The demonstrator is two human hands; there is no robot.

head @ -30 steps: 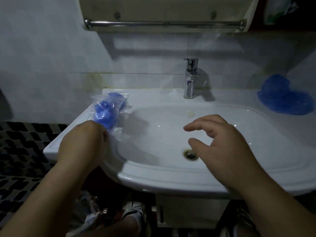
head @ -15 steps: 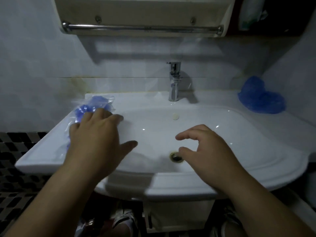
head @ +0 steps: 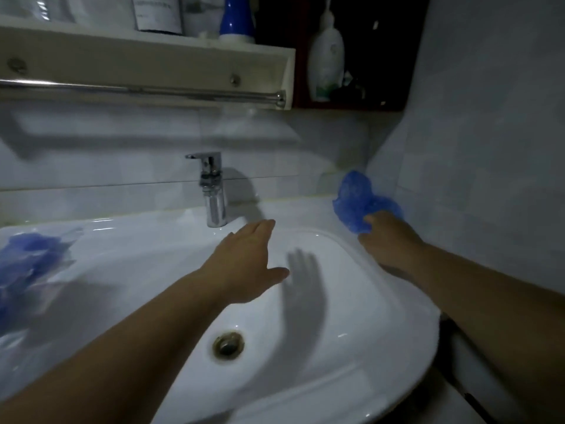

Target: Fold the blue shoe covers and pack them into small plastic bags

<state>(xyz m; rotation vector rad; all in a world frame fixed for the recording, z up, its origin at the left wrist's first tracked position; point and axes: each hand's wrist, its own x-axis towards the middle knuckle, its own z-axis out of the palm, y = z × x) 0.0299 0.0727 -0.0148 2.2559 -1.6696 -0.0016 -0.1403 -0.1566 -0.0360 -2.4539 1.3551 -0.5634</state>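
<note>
The right hand (head: 388, 237) touches the pile of blue shoe covers (head: 354, 197) at the back right corner of the sink (head: 382, 377). Its fingers are hidden, so I cannot tell if they grip. The left hand (head: 247, 261) is over the bowl near the tap (head: 212, 194), fingers straight, holding nothing. A blurry plastic bag (head: 30, 261) with blue inside lies on the left rim.

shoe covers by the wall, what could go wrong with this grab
1. The right hand only meets the near edge of the shoe covers; a shallow grip might drop one into the sink, toward the drain.
2. The packed bag lies near the sink's left edge; the left hand, swinging back, could nudge it off.
</note>
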